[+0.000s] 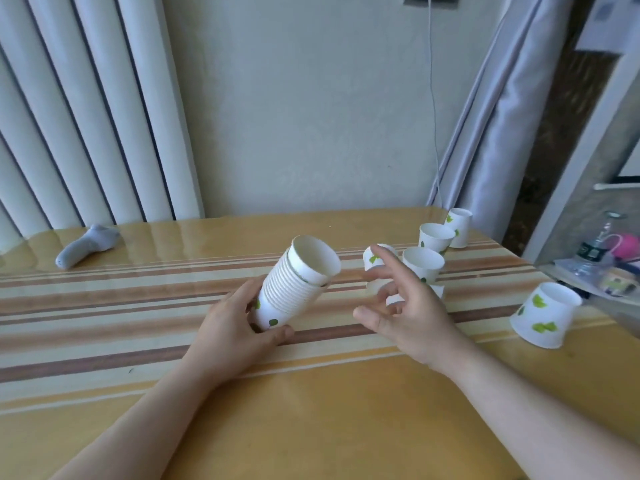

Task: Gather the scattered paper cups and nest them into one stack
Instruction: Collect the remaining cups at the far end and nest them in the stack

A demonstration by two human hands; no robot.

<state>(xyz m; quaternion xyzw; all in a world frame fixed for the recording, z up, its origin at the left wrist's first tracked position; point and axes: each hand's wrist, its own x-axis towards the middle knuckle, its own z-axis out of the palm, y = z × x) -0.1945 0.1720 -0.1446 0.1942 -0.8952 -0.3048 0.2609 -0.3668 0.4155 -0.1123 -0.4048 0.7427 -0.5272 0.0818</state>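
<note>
while the left hand clamps the tilted cup stack, the right hand hovers spread, holding nothing

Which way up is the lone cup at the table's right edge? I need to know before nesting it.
Upside down, slightly tilted: the lone cup rests on its wide rim on the table, narrow base on top.

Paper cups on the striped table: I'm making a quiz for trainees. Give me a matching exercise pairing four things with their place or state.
Things:
1. nested stack
2. right hand
3. grey sock
4. cup at the right edge

States:
A. lying far left on the table
B. empty, fingers spread
C. tilted, gripped by the left hand
D. standing rim down, alone

Pairs: 1-C, 2-B, 3-A, 4-D
</note>
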